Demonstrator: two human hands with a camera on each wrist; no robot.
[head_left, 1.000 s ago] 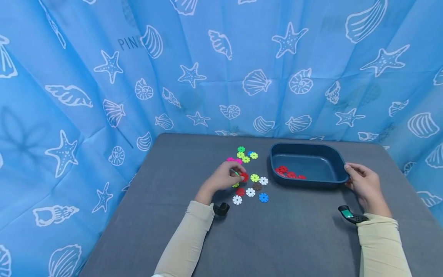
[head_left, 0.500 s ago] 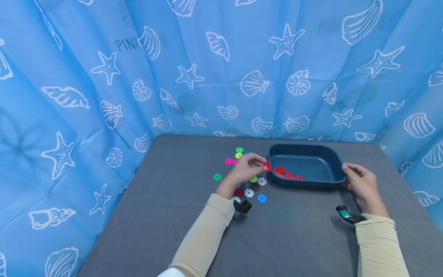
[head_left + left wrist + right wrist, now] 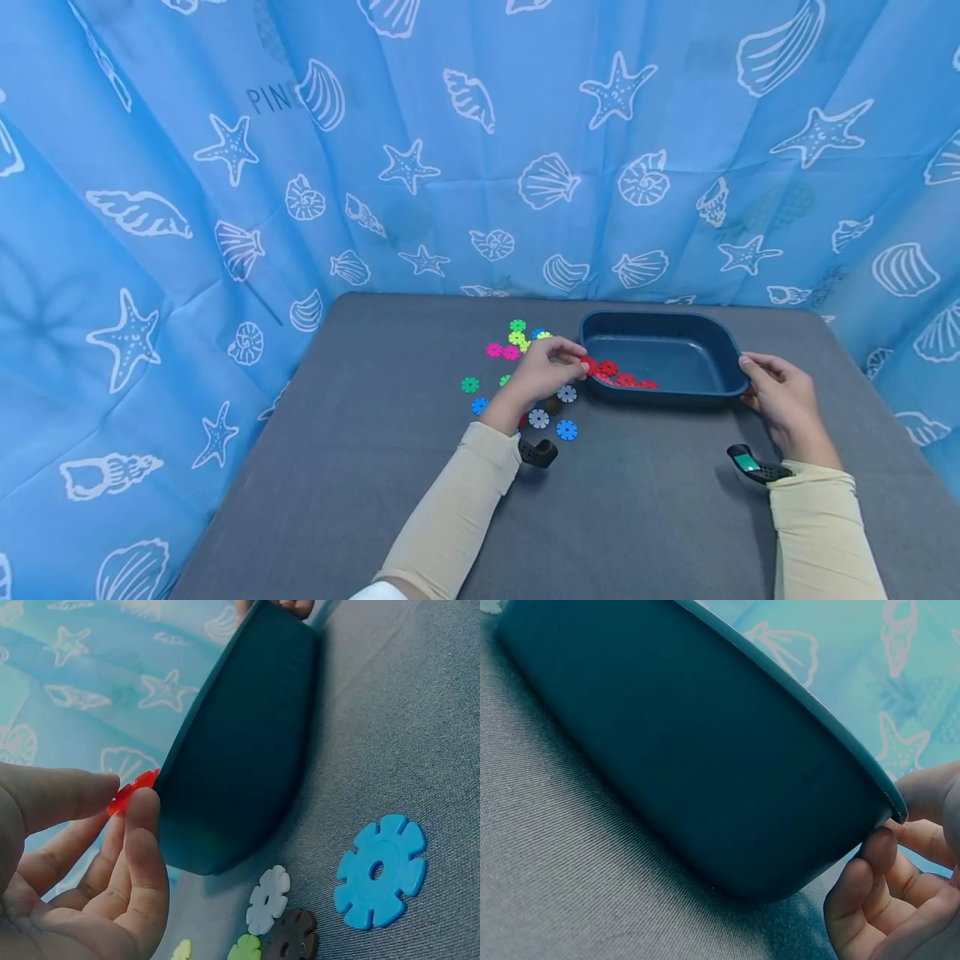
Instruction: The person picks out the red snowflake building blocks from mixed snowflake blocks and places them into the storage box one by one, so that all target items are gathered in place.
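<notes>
Thumb and fingers of my left hand (image 3: 542, 371) pinch a red slotted disc (image 3: 135, 790) at the left rim of a dark blue rectangular basin (image 3: 678, 354). In the left wrist view the disc's far edge is at the rim; whether it touches cannot be told. Several red discs (image 3: 625, 379) lie inside the basin, toward its near left side. My right hand (image 3: 783, 404) grips the basin's right rim, thumb on top and fingers beneath, as the right wrist view shows. The left hand and forearm partly hide the loose discs on the table.
On the grey cloth-covered table (image 3: 637, 508), left of the basin, lie several discs, among them a blue disc (image 3: 567, 430), a white disc (image 3: 538, 418), a pink disc (image 3: 511, 353) and a green disc (image 3: 470, 385). A blue shell-patterned curtain (image 3: 442, 217) hangs behind.
My left hand has carried the red disc rightward from the loose discs to the basin's left rim. The right hand keeps its grip on the basin. The view has shifted slightly.
</notes>
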